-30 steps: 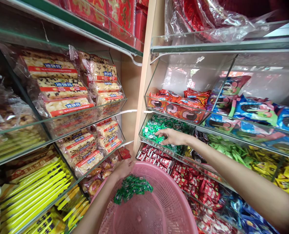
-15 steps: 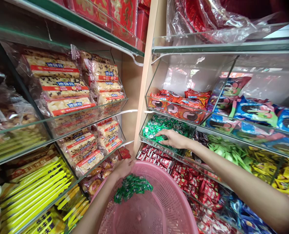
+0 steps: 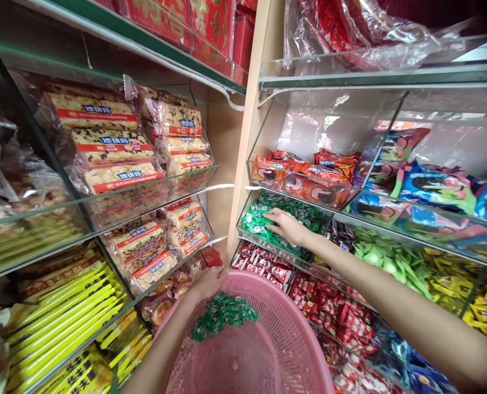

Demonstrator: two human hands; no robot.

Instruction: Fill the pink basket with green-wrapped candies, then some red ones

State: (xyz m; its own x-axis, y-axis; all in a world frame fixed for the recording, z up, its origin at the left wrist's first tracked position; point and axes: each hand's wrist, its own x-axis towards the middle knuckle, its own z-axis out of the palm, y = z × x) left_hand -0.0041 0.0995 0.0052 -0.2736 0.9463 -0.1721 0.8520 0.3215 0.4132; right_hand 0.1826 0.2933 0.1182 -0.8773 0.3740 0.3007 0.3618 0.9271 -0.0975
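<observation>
Right hand at sweets, fingers half-curled, grip unclear — loose scoop may spill; left hand clasps basket — one-sided, may tilt.

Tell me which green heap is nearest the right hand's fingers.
The bright green candies beside the wooden post: the right hand is at them. Pale green packets lie farther right; another heap is in the pink basket.

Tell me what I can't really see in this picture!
All in the head view:
Right hand's palm: hidden by the hand's back, so any packet inside is unclear.
Left hand's grip on the pink basket: hidden by the hand itself.
Basket's near side: cut off by the bottom edge.
Print on the green packets: too small.
</observation>
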